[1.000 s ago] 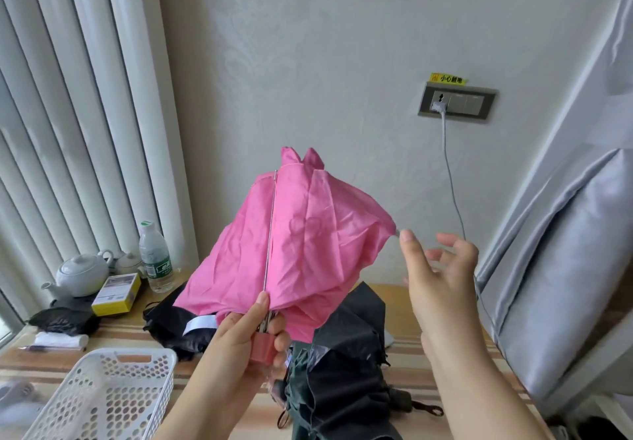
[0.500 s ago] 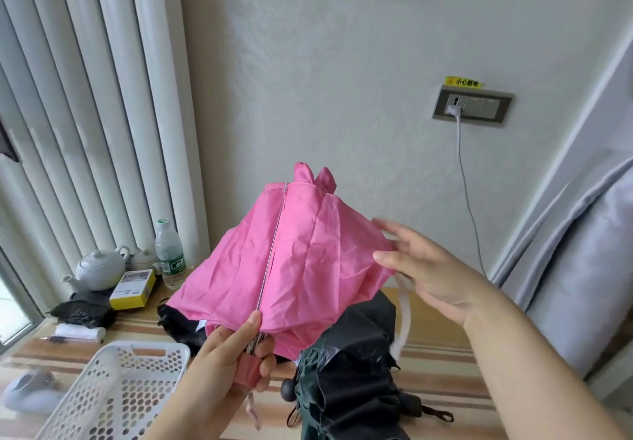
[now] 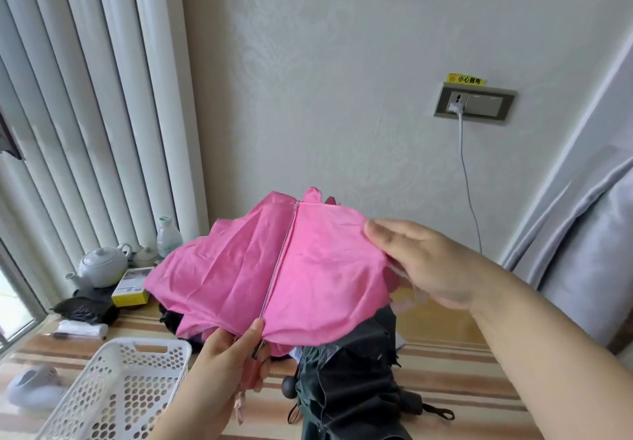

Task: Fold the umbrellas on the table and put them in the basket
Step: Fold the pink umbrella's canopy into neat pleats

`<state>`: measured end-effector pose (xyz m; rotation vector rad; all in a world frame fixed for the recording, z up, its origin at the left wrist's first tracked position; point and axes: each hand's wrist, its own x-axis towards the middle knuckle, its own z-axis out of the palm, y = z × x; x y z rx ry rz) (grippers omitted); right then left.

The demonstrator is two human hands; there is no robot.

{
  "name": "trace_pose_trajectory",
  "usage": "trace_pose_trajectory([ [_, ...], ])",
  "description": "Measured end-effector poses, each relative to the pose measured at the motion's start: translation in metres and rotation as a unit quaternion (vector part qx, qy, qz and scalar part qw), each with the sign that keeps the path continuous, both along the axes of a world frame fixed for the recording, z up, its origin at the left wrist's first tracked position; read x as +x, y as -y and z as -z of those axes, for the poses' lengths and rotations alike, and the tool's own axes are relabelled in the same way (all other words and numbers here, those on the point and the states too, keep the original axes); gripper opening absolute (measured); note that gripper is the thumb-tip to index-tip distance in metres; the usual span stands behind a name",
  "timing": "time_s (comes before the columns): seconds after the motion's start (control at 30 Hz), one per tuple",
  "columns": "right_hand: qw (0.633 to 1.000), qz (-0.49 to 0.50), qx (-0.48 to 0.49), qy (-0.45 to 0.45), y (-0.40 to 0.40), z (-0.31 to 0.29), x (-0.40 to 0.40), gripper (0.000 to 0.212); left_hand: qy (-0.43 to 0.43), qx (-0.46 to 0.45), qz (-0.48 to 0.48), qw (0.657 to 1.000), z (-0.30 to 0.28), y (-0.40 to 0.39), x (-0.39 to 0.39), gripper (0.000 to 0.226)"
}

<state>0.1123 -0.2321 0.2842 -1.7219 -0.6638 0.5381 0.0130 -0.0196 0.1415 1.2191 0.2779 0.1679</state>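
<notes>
Basket [image 3: 113,385] waits near left on the bench [image 3: 455,371]. Left hand [image 3: 222,364] clenches the pink umbrella [image 3: 274,268] at its handle, held above the bench; right hand [image 3: 424,261] pinches the cloth edge. Best to pleat each panel flat around the shaft before wrapping.

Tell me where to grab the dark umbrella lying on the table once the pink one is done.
Probably the dark umbrella by its round knob handle, coming from its left: the knob sticks out bare, while the canopy is loose, crumpled fabric.
</notes>
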Motion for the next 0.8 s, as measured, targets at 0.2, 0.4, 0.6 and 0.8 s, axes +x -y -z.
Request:
trace_pose_trajectory([
  [0.2,0.967,-0.103,-0.233,0.006,-0.002,0.007,0.001,0.055,0.000,0.004,-0.024,1.000,0.005,-0.003,-0.003,0.034],
  [0.4,0.953,-0.114,-0.280,0.017,0.006,0.014,0.005,0.049,0.011,0.000,-0.022,1.000,0.002,-0.005,-0.001,0.037],
  [0.6,0.970,-0.098,-0.214,0.059,-0.001,0.008,0.009,0.031,-0.002,-0.069,0.018,0.997,-0.005,0.001,-0.002,0.024],
  [0.8,0.940,-0.117,-0.297,0.125,0.001,0.005,0.009,0.036,-0.010,-0.128,0.050,0.991,-0.011,0.005,-0.003,0.024],
])
